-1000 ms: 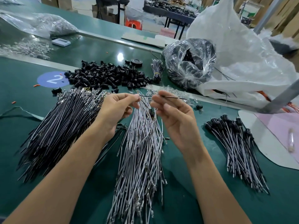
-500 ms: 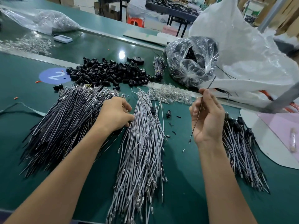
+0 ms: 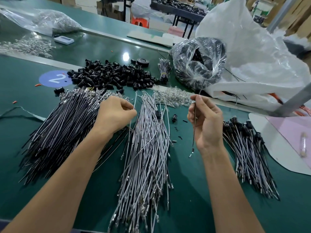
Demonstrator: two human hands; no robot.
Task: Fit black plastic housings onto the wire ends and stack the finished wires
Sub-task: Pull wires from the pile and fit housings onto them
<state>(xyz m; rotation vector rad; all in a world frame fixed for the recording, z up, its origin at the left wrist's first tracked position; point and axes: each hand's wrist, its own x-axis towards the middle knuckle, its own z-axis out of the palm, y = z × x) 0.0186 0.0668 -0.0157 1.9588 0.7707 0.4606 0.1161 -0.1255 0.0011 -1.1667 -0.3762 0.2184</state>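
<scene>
1. Dark wire pinched upright btw thumb & fingers of R hand, above table, btw grey wire pile & finished stack.
2. L hand curled, pinching single grey wire at pile's top.
3. Heap of black housings behind.
</scene>
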